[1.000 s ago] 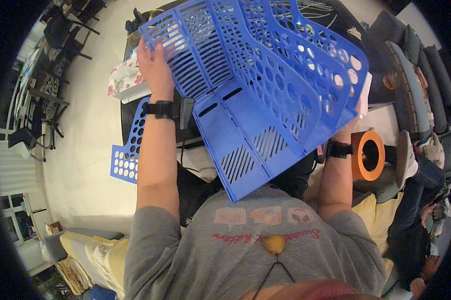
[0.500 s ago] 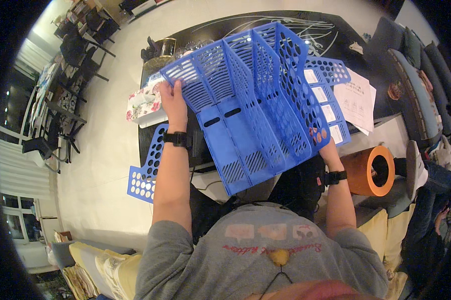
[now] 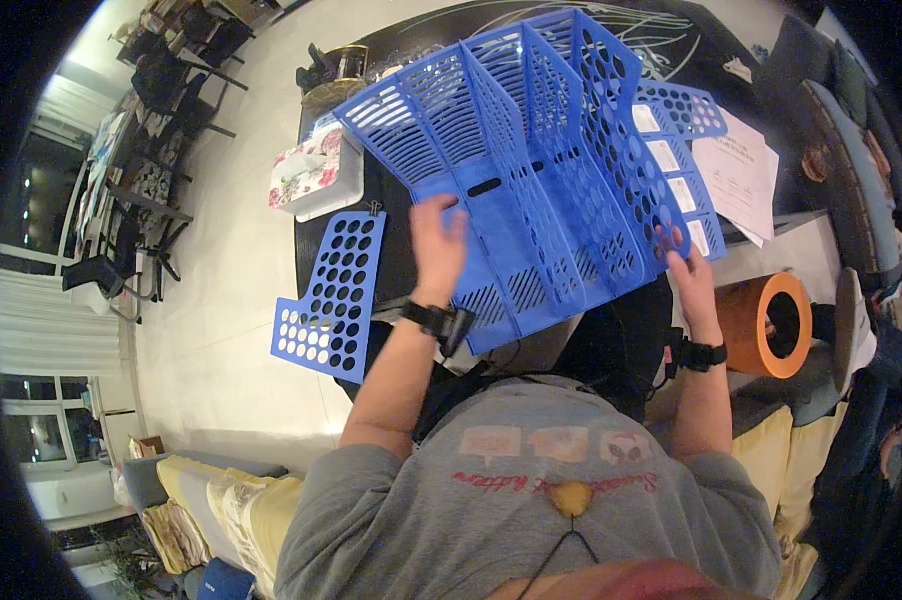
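Observation:
A blue plastic file rack (image 3: 496,285) with slotted walls and several compartments stands tilted in front of me, its lower edge toward my lap. My right hand (image 3: 693,285) grips the near corner of its right side panel; fingertips show through the round holes. My left hand (image 3: 439,250), slightly blurred, is over the left part of the rack's base with fingers apart and nothing visible in them. A loose blue side panel (image 3: 346,280) with round holes lies left of my left forearm, a small black clip on its top edge.
On the black table (image 3: 391,190) are a floral tissue box (image 3: 316,175), another blue panel (image 3: 683,110) with holes, a blue piece with white labels (image 3: 661,155), and printed sheets (image 3: 736,175). An orange bin (image 3: 771,325) stands at right. Someone's foot (image 3: 856,330) is beyond it.
My left hand has let go of the rack's upper left edge and moved down and right over its base. The right hand still holds the side panel. The view has shifted slightly.

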Demonstrator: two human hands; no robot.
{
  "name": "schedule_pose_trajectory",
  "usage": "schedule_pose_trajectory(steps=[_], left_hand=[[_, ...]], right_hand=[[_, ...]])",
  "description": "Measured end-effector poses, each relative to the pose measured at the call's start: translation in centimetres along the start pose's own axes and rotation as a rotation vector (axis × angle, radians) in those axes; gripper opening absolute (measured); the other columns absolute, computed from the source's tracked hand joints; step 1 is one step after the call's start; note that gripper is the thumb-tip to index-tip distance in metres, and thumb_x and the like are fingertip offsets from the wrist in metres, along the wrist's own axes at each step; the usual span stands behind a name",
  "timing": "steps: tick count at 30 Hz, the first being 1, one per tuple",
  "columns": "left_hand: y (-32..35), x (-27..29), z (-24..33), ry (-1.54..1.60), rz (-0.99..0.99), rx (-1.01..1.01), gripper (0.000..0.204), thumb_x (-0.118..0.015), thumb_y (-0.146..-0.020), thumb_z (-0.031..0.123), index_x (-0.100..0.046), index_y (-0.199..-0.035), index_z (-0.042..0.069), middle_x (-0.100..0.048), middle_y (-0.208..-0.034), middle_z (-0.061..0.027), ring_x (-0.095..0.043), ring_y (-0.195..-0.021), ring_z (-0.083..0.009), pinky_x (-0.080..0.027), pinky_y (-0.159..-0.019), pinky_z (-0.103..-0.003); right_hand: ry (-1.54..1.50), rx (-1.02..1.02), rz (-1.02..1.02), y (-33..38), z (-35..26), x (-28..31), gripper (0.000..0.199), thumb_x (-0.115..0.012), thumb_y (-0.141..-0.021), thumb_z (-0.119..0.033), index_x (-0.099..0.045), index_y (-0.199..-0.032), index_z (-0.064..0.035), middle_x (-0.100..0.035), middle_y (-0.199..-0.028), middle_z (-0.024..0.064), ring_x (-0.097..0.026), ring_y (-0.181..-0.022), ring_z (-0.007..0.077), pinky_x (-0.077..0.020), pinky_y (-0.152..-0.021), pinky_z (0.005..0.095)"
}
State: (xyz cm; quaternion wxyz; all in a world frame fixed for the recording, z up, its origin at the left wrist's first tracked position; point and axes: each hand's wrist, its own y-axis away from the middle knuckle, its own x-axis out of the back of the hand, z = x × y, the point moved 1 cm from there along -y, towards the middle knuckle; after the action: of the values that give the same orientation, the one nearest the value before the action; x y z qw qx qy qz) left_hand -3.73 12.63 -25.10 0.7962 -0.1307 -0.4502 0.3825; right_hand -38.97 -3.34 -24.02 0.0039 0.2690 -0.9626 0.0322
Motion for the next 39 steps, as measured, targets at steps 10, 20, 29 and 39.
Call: schedule_pose_trajectory(steps=[10, 20, 29, 39], left_hand=[[2.6, -6.4, 2.2, -0.312, -0.477, -0.079, 0.054, -0.051, -0.090, 0.024, -0.037, -0.137, 0.002, -0.031, -0.145, -0.0185, -0.027, -0.135, -0.0334, -0.019, -0.109, -0.052], [-0.1, -6.8, -1.1, -0.354, -0.573, -0.154, 0.055, -0.049, -0.091, 0.025, -0.035, -0.138, 0.002, -0.030, -0.147, -0.0152, -0.026, -0.137, -0.0294, -0.017, -0.111, -0.049], [-0.3, -6.7, -0.9, -0.333, -0.613, -0.129, 0.055, -0.048, -0.092, 0.025, -0.033, -0.139, 0.002, -0.027, -0.148, -0.0154, -0.024, -0.137, -0.0300, -0.015, -0.111, -0.049], [-0.7, -6.6, -0.8, -0.281, -0.626, -0.091, 0.056, -0.051, -0.090, 0.025, -0.034, -0.139, 0.003, -0.029, -0.147, -0.0149, -0.023, -0.138, -0.0301, -0.016, -0.111, -0.049]], right_hand=[[0.571, 0.187, 0.135, -1.1, 2.5, -2.1, 0.025, -0.059, -0.085, -0.007, -0.063, -0.109, -0.0027, -0.066, -0.099, 0.0170, -0.063, -0.094, 0.0306, -0.0472, -0.081, 0.0350], [0.693, 0.219, 0.171, -0.8, 2.9, -2.1, 0.021, -0.055, -0.089, -0.013, -0.064, -0.106, -0.0061, -0.065, -0.099, 0.0181, -0.062, -0.093, 0.0355, -0.0485, -0.078, 0.0387], [0.693, 0.211, 0.148, -1.1, 3.6, -1.8, 0.018, -0.056, -0.087, -0.012, -0.065, -0.102, -0.0051, -0.065, -0.090, 0.0176, -0.062, -0.087, 0.0355, -0.0480, -0.075, 0.0375], [0.631, 0.254, 0.180, -0.9, 4.1, -1.7, 0.016, -0.057, -0.088, -0.007, -0.064, -0.102, -0.0032, -0.066, -0.093, 0.0145, -0.062, -0.088, 0.0309, -0.0478, -0.076, 0.0356]])
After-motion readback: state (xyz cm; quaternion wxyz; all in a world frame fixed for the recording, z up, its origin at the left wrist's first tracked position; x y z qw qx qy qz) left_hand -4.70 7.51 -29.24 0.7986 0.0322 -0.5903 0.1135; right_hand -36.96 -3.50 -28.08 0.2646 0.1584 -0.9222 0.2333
